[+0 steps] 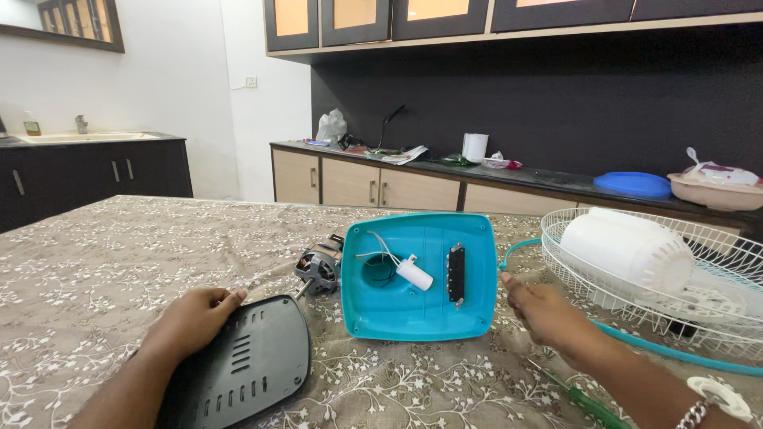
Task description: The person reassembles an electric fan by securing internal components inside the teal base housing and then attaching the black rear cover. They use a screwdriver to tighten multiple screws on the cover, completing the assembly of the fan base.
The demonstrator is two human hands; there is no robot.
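Observation:
My left hand (193,318) rests on the upper edge of a black vented plastic cover (242,367) lying flat on the table. My right hand (540,311) lies on the cloth, fingers curled, just right of a teal square fan base (420,278) that lies open side up. Inside the base sit a white cylindrical capacitor (415,274) with wires and a black switch block (455,274). A small electric motor (317,270) lies between the cover and the base.
A white wire fan guard (715,318) holds a white plastic housing (628,250) at the right, ringed by a teal rim (683,357). A green-handled screwdriver (584,401) lies near my right forearm. Floral tablecloth (103,262) covers the table; counters stand behind.

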